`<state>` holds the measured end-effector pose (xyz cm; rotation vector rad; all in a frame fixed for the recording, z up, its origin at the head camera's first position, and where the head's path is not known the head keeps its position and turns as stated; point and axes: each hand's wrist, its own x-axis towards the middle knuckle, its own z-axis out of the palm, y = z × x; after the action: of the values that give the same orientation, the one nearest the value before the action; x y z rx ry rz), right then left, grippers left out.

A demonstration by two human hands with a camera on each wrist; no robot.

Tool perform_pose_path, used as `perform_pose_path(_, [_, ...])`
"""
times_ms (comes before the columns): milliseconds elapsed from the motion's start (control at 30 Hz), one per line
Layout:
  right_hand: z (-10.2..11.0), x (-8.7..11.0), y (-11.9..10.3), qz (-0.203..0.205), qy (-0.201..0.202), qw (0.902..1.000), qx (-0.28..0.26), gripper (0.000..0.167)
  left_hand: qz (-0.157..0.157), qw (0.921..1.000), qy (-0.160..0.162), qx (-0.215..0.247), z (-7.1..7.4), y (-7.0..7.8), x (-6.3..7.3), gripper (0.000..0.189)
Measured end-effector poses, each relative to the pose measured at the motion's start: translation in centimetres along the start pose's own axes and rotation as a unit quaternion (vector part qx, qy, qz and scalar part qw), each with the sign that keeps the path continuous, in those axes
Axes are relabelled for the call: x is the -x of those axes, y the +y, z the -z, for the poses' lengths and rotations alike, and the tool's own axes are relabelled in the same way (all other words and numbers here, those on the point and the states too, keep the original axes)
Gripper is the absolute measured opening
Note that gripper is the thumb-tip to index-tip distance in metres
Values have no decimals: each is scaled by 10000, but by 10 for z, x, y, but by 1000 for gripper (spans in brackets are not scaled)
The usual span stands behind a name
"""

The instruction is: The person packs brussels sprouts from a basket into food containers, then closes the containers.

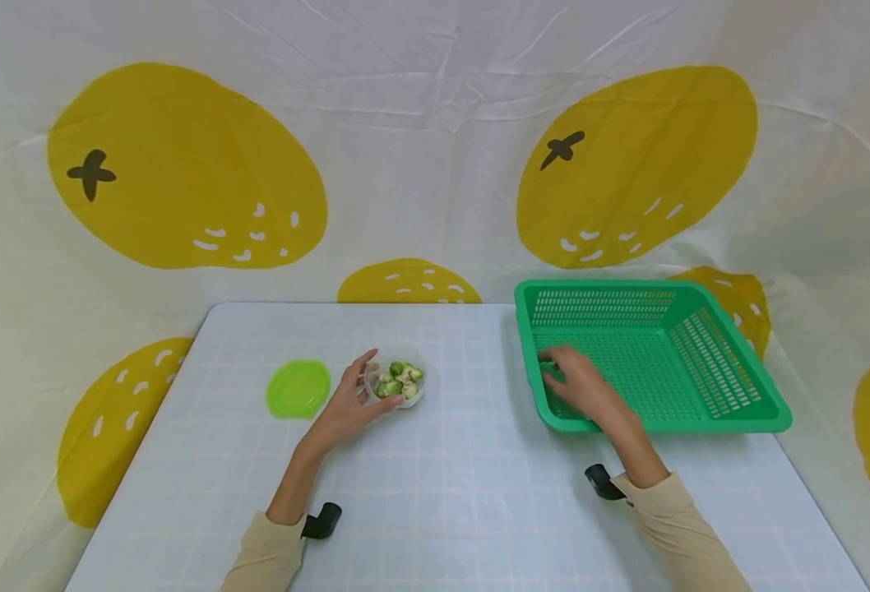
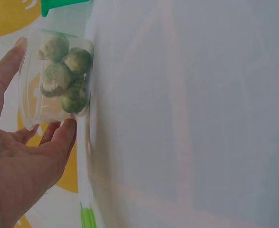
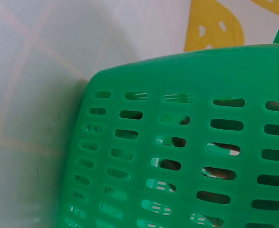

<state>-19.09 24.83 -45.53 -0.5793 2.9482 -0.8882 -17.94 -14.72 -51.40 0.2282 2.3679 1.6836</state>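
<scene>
My left hand (image 1: pixel 354 407) holds a small round clear plastic container (image 1: pixel 422 395) by its side, the thumb at its near edge and the fingers around the far side. Inside it lie several Brussels sprouts (image 1: pixel 398 380), pale green and whole; the left wrist view shows them through the wall (image 2: pixel 57 78). My right hand (image 1: pixel 581 385) reaches into a green slotted plastic basket (image 1: pixel 701 423), near its left wall, with fingers loosely bent and a gap before the thumb. In the right wrist view the basket wall (image 3: pixel 187 71) hides most of that hand.
A bright green round lid (image 1: pixel 298 389) lies on the table left of the container. The basket stands at the table's right side, overhanging the back edge in this view. A white cloth (image 1: pixel 420 164) with yellow fruit prints hangs behind the pale checked table (image 1: pixel 435 510).
</scene>
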Motion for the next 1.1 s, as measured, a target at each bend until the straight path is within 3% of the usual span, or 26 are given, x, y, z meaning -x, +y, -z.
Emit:
perform_pose_path(400, [1, -3, 0, -67, -738, 9972, 40, 33, 48, 10000, 15, 62, 1, -2, -1, 100])
perform_pose_path(700, [2, -4, 2, -81, -975, 9951, 120, 21, -44, 9999, -20, 103, 0, -2, -1, 100])
perform_pose_path(1100, [4, -4, 2, -398, -1165, 9922, 188, 18, -50, 9999, -16, 145, -1, -1, 0, 97])
